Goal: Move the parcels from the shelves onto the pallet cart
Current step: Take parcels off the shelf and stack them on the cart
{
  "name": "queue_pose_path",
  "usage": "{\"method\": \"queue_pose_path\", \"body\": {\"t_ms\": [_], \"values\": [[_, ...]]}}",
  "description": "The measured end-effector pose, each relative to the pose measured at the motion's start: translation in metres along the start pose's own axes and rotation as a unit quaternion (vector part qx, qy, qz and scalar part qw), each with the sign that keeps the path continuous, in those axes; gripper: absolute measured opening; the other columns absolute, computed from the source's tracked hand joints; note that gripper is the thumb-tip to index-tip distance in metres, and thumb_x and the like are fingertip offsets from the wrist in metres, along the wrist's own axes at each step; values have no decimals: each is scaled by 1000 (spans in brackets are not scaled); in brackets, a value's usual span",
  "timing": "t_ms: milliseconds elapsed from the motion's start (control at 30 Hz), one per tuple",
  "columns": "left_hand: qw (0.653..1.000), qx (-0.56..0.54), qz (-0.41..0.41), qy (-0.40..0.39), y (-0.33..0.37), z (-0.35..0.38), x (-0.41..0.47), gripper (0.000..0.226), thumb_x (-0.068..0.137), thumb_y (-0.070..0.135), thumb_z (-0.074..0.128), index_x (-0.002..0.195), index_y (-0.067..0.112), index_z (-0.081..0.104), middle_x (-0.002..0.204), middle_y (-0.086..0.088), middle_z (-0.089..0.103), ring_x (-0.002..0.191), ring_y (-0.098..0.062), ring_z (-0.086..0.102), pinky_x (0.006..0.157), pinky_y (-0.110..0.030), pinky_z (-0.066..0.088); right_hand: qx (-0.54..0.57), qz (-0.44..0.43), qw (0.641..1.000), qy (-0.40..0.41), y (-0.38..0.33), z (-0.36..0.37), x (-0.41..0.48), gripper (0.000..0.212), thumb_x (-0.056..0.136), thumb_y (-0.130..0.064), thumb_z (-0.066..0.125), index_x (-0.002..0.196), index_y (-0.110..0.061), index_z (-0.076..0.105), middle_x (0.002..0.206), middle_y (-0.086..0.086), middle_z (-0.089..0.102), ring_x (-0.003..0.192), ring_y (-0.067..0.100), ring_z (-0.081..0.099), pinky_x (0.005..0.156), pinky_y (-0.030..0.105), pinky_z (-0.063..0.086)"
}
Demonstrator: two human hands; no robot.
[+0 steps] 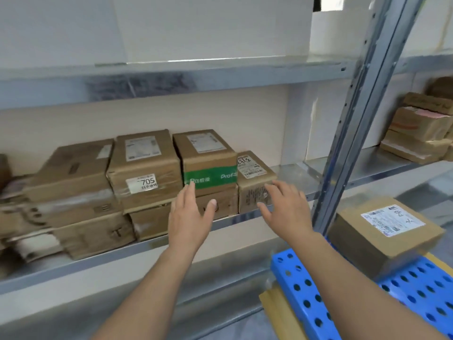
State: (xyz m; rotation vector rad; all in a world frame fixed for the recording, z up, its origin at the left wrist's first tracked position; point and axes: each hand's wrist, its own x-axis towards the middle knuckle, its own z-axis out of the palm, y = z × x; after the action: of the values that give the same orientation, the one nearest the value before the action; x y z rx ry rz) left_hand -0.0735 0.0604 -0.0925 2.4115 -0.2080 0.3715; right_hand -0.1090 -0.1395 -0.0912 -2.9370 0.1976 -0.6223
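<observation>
Several brown cardboard parcels stand stacked on the middle metal shelf (pixel 291 173). A parcel with green tape (pixel 208 163) sits on a lower box, and a small parcel (pixel 252 182) with a white label stands at the right end of the row. My left hand (pixel 191 214) is open in front of the green-tape parcel, fingertips at its front face. My right hand (pixel 285 207) is open just in front of the small parcel, fingers close to its front right corner. Neither hand holds anything. One labelled parcel (pixel 382 231) lies on the blue perforated pallet cart (pixel 306 293) at lower right.
A grey slotted steel upright (pixel 355 123) of the rack runs diagonally just right of my right hand. More parcels (pixel 419 128) are piled on the neighbouring shelf bay at far right. White boxes (pixel 196 25) fill the upper shelf. Flat cardboard (pixel 279 312) lies beside the cart.
</observation>
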Motion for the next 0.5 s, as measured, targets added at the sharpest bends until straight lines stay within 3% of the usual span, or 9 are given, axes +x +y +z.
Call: {"method": "queue_pose_path", "body": {"t_ms": [167,333,500], "values": [[999,-24,-21,24,-4,-14,18,63,94,39,49,147,14,26,149,-3,33,137,-17,28,106,-34,30,40,-7,999,6,-22,4,43,49,96,-40,44,138,-16,43,142,2,42,130,19,36,107,34,28],[998,-45,-39,20,-3,-16,34,64,95,37,48,149,13,21,149,-4,31,137,-17,29,107,-32,29,103,0,995,-8,-38,6,83,50,98,-41,41,138,-13,42,137,6,48,125,21,43,102,36,37],[996,-78,-52,8,0,-11,41,64,95,36,48,150,15,20,148,-3,32,134,-16,33,107,-31,30,183,-1,982,-51,-44,14,107,36,100,-41,33,123,-17,48,112,1,58,102,18,55,73,32,45]]}}
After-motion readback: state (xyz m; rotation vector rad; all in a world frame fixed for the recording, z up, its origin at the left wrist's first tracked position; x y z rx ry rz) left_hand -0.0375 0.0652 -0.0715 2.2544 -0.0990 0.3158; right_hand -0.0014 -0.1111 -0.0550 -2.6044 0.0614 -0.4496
